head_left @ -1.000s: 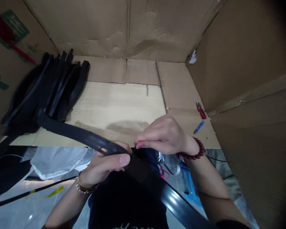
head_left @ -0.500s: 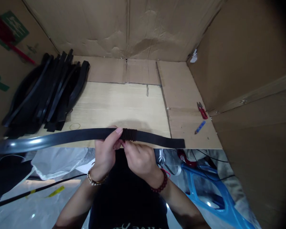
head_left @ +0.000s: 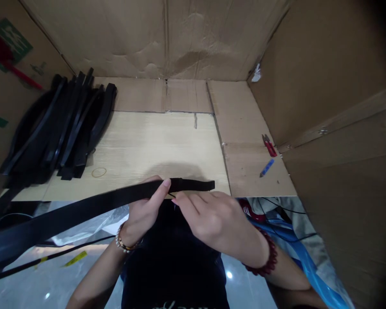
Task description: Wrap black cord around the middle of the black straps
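Brown cardboard walls (head_left: 93, 38) box in a pale wood-grain board (head_left: 154, 146), with more cardboard (head_left: 244, 116) laid along its far and right sides. On the left of the board lies a heap of curved black rubber strips (head_left: 61, 128), so dark that single pieces are hard to separate. A long black rubber strip (head_left: 83, 210) crosses in front of the board's near edge, its far end running out of view at the left of the frame. The left hand (head_left: 141, 210) grips it, thumb pressed on top. The right hand (head_left: 212, 214) lies beside it, fingers extended and reaching the strip's underside; whether they are gripping it cannot be told. The fingers hide part of the strip. At the right of the cardboard lie red-handled thread snips (head_left: 269, 146), and just below them a small blue marker (head_left: 266, 168). A thin rubber band (head_left: 99, 172) rests on the board.
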### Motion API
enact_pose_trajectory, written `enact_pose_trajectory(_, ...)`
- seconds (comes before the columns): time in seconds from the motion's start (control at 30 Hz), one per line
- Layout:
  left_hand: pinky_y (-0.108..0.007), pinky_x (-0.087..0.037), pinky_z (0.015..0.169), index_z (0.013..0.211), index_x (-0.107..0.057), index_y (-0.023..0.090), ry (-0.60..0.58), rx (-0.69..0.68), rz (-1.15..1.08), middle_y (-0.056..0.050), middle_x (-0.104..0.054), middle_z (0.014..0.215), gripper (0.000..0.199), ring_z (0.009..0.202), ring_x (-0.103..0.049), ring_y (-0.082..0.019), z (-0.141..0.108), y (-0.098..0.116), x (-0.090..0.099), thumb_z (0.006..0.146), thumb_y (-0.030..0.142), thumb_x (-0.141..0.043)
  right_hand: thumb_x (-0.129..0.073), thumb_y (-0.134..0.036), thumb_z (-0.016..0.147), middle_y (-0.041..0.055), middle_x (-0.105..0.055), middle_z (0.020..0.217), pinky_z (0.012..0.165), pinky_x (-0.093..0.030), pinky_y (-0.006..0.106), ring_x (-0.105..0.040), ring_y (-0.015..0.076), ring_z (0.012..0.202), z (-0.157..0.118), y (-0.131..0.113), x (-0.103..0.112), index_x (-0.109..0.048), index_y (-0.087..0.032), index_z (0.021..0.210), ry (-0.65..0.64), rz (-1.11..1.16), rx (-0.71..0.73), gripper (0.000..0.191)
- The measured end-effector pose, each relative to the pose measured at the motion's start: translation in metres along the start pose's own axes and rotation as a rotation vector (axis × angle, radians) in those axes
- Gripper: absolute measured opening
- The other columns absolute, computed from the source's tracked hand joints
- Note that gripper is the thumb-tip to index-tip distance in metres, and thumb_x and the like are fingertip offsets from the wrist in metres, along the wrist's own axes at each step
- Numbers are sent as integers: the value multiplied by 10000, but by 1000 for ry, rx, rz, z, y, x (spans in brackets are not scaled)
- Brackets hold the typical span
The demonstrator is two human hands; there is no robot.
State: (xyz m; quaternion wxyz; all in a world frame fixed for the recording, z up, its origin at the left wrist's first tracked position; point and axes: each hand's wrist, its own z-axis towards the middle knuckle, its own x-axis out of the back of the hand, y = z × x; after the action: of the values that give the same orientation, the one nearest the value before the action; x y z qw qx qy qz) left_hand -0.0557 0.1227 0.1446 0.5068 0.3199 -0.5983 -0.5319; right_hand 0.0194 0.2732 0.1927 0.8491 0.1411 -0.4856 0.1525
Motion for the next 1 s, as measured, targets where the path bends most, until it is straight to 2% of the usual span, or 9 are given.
enact_pose_trajectory(0.13, -251, -394, 568, 630, -547, 203, -127, 119, -140, 32, -484, 620, 296, 595, -459, -112, -9, 9, 10, 864, 349, -653, -603, -137, 899, -41, -557, 509, 411, -329, 286, -521, 119, 438, 11, 24, 24, -701, -140, 767, -9, 62, 114, 165)
enact_pose_trajectory(0.23, -255, -393, 514, 638, -585, 204, -277, 214, -278, 20, -494, 601, 286, 568, -463, -123, -18, 11, 18, 831, 394, -676, -563, -211, 948, -44, -598, 529, 428, -272, 277, -511, 100, 452, 20, 46, 34, -696, -182, 751, -119, 223, 191, 239)
enact_pose_trajectory(0.33, -255, -390, 477, 682, -647, 212, -335, 216, -336, 22, -508, 572, 242, 528, -458, -124, -26, 9, 24, 810, 413, -686, -494, -235, 993, -49, -695, 627, 464, -283, 248, -600, 83, 538, 27, 67, 30, -712, -219, 819, -207, 420, 202, 279)
enact_pose_trajectory(0.43, -261, -421, 479, 796, -715, 231, -273, 184, -274, -6, -622, 664, 170, 551, -518, -141, -29, 7, 29, 734, 383, -759, -466, -249, 1012, -66, -753, 761, 503, -332, 218, -673, 65, 649, 27, 83, 15, -721, -234, 873, -242, 587, 216, 291)
enact_pose_trajectory(0.53, -264, -405, 451, 702, -705, 228, -294, 137, -184, -15, -608, 616, 144, 521, -511, -149, -24, 9, 33, 720, 357, -768, -429, -292, 1030, -96, -740, 730, 488, -332, 211, -653, 49, 598, 22, 89, 5, -718, -262, 889, -284, 676, 202, 323)
enact_pose_trajectory(0.67, -249, -320, 417, 545, -603, 224, -440, 69, -9, 27, -462, 485, 260, 450, -397, -121, -7, 17, 31, 778, 269, -708, -378, -308, 1040, -56, -655, 563, 434, -261, 271, -545, 93, 443, 14, 81, 13, -701, -236, 851, -322, 466, 198, 381)
enact_pose_trajectory(0.77, -244, -273, 429, 516, -542, 215, -536, 19, 117, 34, -423, 489, 318, 458, -360, -111, 4, 20, 25, 811, 213, -659, -367, -218, 1018, -26, -548, 463, 412, -182, 315, -425, 121, 362, 13, 65, 30, -625, -200, 668, -322, 243, 197, 435)
enact_pose_trajectory(0.9, -251, -261, 435, 543, -532, 214, -667, 60, 60, 29, -409, 517, 319, 482, -340, -116, 5, 19, 26, 849, 234, -618, -371, -183, 993, -17, -458, 431, 410, -143, 341, -362, 122, 348, 19, 54, 48, -536, -207, 559, -255, 131, 214, 464)
enact_pose_trajectory(1.0, -259, -268, 441, 528, -535, 212, -760, 110, -49, 30, -378, 502, 343, 482, -323, -119, 0, 18, 32, 858, 273, -606, -452, -230, 981, -29, -491, 429, 409, -153, 333, -398, 111, 357, 26, 61, 46, -557, -216, 557, -247, 176, 227, 438)
